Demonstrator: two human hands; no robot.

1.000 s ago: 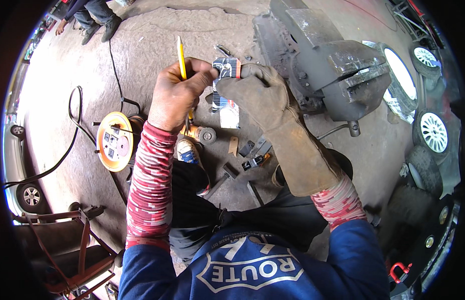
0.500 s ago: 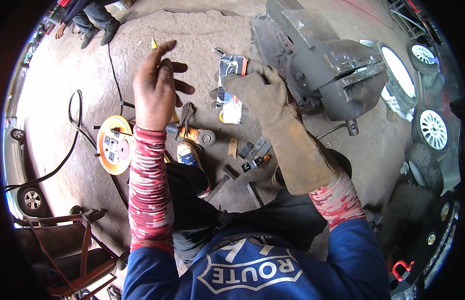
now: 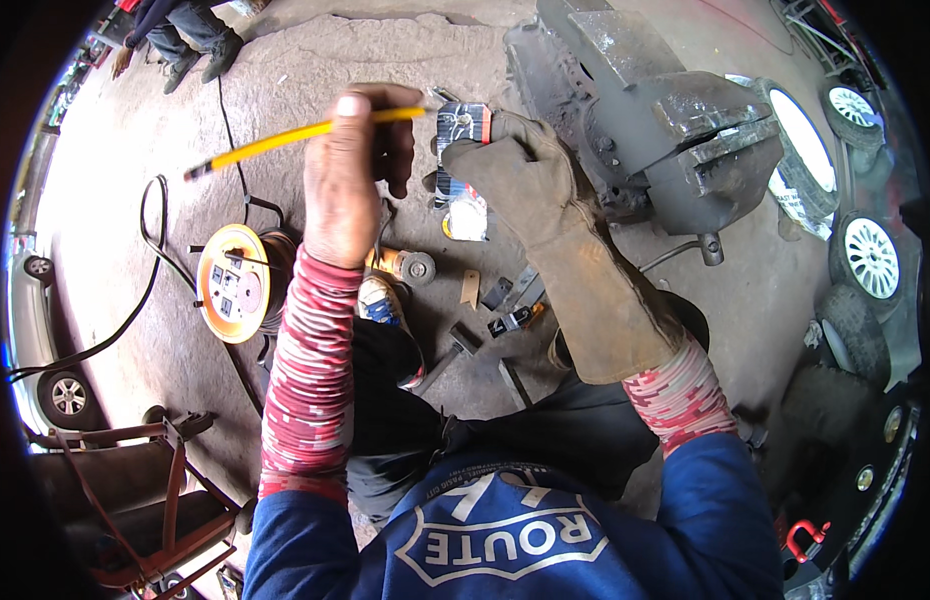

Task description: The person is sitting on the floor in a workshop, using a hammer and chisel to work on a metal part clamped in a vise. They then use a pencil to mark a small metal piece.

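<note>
Left hand: grip closed round yellow pencil, tip near left edge of flat printed piece. Gloved right hand: grip holding piece at right edge.

The pencil lies across the left hand, its right end near the packet in the gloved right hand. Just right of that glove stands the bench vise, with car wheels farther right beyond it. On the floor, the cable reel sits left of the left hand and nearer the body. The angle grinder lies between and behind the hands, beside a shoe; the hammer lies farther back. Well ahead and left of both hands is another person.
</note>
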